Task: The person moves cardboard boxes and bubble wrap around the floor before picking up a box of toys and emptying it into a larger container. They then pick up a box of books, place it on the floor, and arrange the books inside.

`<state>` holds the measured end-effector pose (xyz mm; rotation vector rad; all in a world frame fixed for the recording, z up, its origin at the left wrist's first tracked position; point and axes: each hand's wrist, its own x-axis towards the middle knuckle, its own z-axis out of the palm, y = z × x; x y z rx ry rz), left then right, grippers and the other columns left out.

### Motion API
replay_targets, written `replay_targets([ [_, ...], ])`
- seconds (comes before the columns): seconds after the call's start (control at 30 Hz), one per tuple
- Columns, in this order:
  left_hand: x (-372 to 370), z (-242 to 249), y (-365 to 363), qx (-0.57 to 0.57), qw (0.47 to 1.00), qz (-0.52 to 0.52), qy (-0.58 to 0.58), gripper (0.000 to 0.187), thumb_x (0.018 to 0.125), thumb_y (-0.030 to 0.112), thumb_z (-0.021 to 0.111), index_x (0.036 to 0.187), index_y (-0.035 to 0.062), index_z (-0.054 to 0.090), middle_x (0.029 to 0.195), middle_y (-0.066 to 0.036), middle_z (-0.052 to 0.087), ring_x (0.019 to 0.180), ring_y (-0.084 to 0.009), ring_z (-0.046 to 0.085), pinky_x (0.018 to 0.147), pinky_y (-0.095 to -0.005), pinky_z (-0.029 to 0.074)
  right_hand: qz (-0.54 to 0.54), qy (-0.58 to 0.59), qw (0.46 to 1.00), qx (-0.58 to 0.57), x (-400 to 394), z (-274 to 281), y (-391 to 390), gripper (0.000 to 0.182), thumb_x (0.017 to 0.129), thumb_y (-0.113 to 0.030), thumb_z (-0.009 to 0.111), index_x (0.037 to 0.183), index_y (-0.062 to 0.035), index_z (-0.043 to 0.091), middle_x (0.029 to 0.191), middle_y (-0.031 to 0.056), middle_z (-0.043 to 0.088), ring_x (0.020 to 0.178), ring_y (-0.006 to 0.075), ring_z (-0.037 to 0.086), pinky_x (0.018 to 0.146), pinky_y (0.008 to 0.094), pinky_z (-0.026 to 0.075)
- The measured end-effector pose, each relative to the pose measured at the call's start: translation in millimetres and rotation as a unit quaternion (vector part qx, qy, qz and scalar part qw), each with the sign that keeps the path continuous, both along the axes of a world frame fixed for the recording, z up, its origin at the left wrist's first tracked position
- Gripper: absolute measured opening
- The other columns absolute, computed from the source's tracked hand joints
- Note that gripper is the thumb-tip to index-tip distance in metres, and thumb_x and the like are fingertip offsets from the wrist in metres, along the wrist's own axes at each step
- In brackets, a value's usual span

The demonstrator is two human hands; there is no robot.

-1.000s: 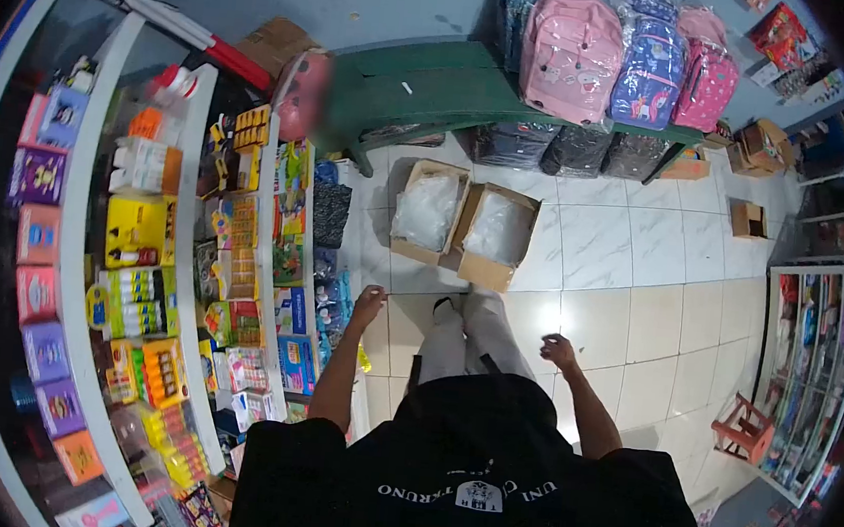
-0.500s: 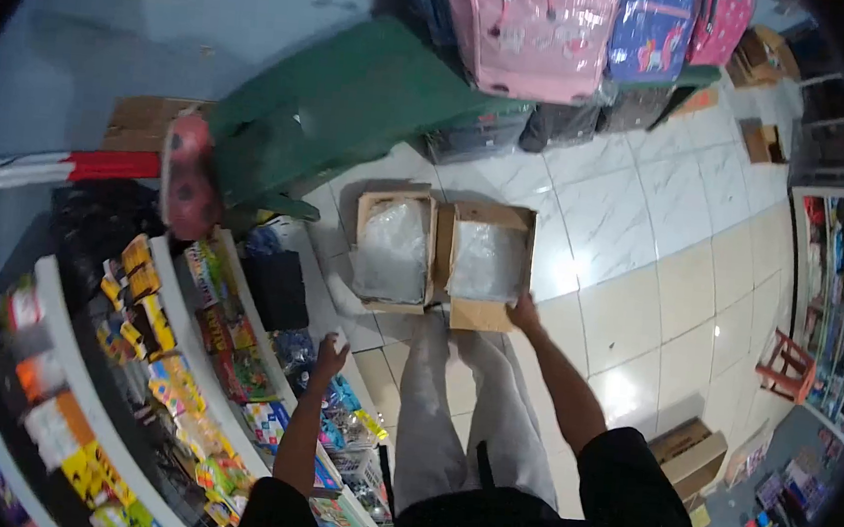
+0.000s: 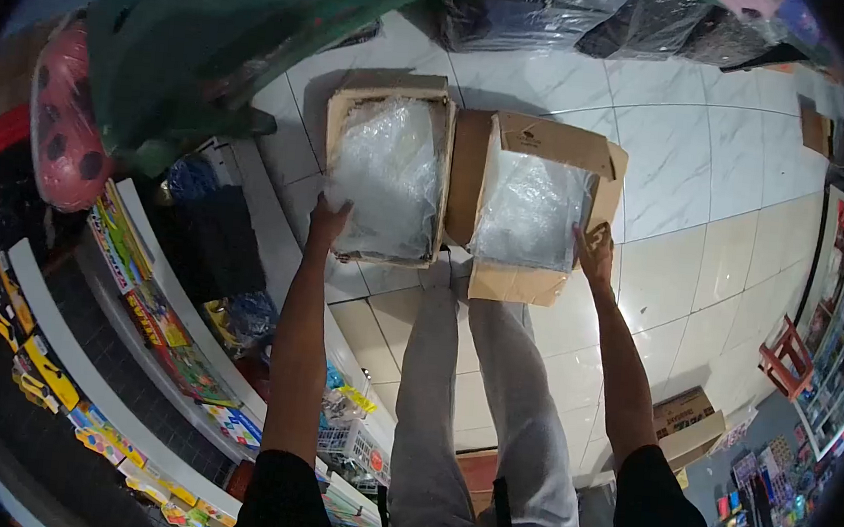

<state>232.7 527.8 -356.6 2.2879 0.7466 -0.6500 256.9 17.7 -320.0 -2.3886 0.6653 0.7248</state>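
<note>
Two cardboard boxes stand side by side on the floor, their tops open. Clear plastic wrap covers what lies in the left box (image 3: 446, 175) and in the right box (image 3: 515, 288), so the contents cannot be made out. My left hand (image 3: 329, 221) grips the left box near its front left corner, with the thumb over the rim. On the other side, my right hand (image 3: 595, 255) holds the right wall of the right box, thumb inside and fingers outside.
Shelves with packaged toys (image 3: 51, 372) run along my left. A green-covered table (image 3: 180, 52) and plastic-wrapped bags (image 3: 534, 17) are ahead. At right are a small red stool (image 3: 785, 358) and another cardboard box (image 3: 691, 428).
My left hand has moved from beside the shelf onto the left box; the small white thing it held no longer shows there. My view has tipped down and closer to the boxes.
</note>
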Motion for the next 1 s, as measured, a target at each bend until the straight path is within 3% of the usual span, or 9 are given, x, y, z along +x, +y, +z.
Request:
replay_targets([
  [0.13, -3.8, -27.1, 0.3, 0.071, 0.997, 0.031, 0.026, 0.054, 0.071, 0.032, 0.068, 0.107, -0.0053, 0.052, 0.101, -0.025, 0.058, 0.095, -0.0383, 0.055, 0.084, -0.041, 0.043, -0.043, -0.031, 0.998, 0.046, -6.6, -34.7, 8.7, 0.057, 0.081, -0.045, 0.055, 0.122, -0.0073, 0.043, 0.088, 0.021, 0.062, 0.078, 0.0292, 0.062, 0.072, 0.0383, 0.047],
  [0.57, -61.0, 30.9, -9.0, 0.075, 0.997, 0.018, -0.003, 0.046, 0.069, 0.036, 0.069, 0.088, -0.0055, 0.06, 0.084, -0.024, 0.061, 0.08, -0.0384, 0.058, 0.072, -0.0441, 0.044, -0.066, -0.091, 0.993, -0.021, -32.7, 54.8, -20.1, 0.046, 0.083, -0.044, 0.049, 0.089, -0.0002, 0.059, 0.079, 0.026, 0.058, 0.078, 0.0389, 0.058, 0.066, 0.0439, 0.042],
  [0.63, -46.9, 119.9, -35.3, 0.017, 0.994, 0.074, 0.083, 0.053, 0.07, 0.042, 0.067, 0.093, -0.0054, 0.061, 0.088, -0.025, 0.06, 0.085, -0.0385, 0.057, 0.075, -0.0438, 0.044, -0.109, -0.107, 0.988, -0.029, -65.9, 70.1, -52.0, 0.046, 0.084, -0.044, 0.048, 0.08, 0.001, 0.059, 0.07, 0.0236, 0.057, 0.067, 0.0383, 0.057, 0.059, 0.0435, 0.041],
  [0.77, -79.9, 168.6, -39.2, 0.024, 0.997, -0.007, 0.071, 0.055, 0.071, 0.038, 0.066, 0.099, -0.0088, 0.057, 0.097, -0.026, 0.058, 0.094, -0.0401, 0.054, 0.084, -0.0417, 0.041, -0.193, -0.143, 0.968, -0.072, -134.8, 160.6, -100.1, 0.049, 0.082, -0.044, 0.052, 0.083, 0.0039, 0.061, 0.067, 0.0196, 0.06, 0.062, 0.027, 0.058, 0.058, 0.0398, 0.043],
  [0.83, -94.0, 204.2, -46.9, -0.085, 0.993, 0.008, -0.082, 0.058, 0.07, 0.036, 0.067, 0.104, -0.0098, 0.053, 0.097, -0.025, 0.057, 0.089, -0.0369, 0.055, 0.082, -0.0417, 0.041, -0.212, -0.142, 0.956, -0.143, -176.7, 207.7, -121.7, 0.052, 0.082, -0.048, 0.05, 0.08, 0.0038, 0.06, 0.07, 0.0228, 0.059, 0.067, 0.0328, 0.059, 0.06, 0.0423, 0.044],
  [0.87, -99.1, 184.6, -35.5, -0.024, 0.999, -0.033, -0.001, 0.057, 0.07, 0.037, 0.068, 0.098, -0.0104, 0.055, 0.093, -0.024, 0.059, 0.085, -0.0369, 0.056, 0.078, -0.0409, 0.042, -0.238, -0.102, 0.951, -0.171, -187.4, 250.9, -122.2, 0.052, 0.082, -0.046, 0.049, 0.077, 0.0043, 0.058, 0.071, 0.0251, 0.058, 0.07, 0.0375, 0.058, 0.062, 0.0439, 0.044],
  [0.9, -67.2, 300.7, -82.0, -0.043, 0.998, -0.036, -0.019, 0.053, 0.069, 0.04, 0.067, 0.087, -0.0103, 0.059, 0.081, -0.023, 0.061, 0.078, -0.0369, 0.057, 0.073, -0.0406, 0.044, -0.263, -0.147, 0.937, -0.178, -210.5, 269.5, -129.4, 0.048, 0.082, -0.042, 0.05, 0.077, 0.005, 0.058, 0.073, 0.0274, 0.058, 0.072, 0.0395, 0.058, 0.063, 0.0446, 0.043],
  [0.93, -74.1, 278.2, -73.5, -0.015, 0.992, -0.104, -0.063, 0.051, 0.069, 0.041, 0.067, 0.076, -0.0094, 0.062, 0.073, -0.024, 0.061, 0.072, -0.0373, 0.059, 0.067, -0.0415, 0.045, -0.317, -0.162, 0.92, -0.161, -228.0, 300.9, -132.8, 0.045, 0.081, -0.039, 0.051, 0.078, 0.0052, 0.058, 0.075, 0.0281, 0.058, 0.074, 0.0397, 0.058, 0.064, 0.0448, 0.043],
  [1.0, -51.8, 368.7, -120.1, 0.049, 0.984, -0.15, -0.084, 0.054, 0.065, 0.043, 0.069, 0.076, -0.009, 0.062, 0.076, -0.026, 0.061, 0.072, -0.0382, 0.061, 0.066, -0.042, 0.046, -0.402, -0.17, 0.886, -0.155, -262.2, 348.5, -135.7, 0.041, 0.081, -0.036, 0.053, 0.081, 0.005, 0.059, 0.077, 0.0275, 0.058, 0.076, 0.0404, 0.058, 0.067, 0.0454, 0.044],
])
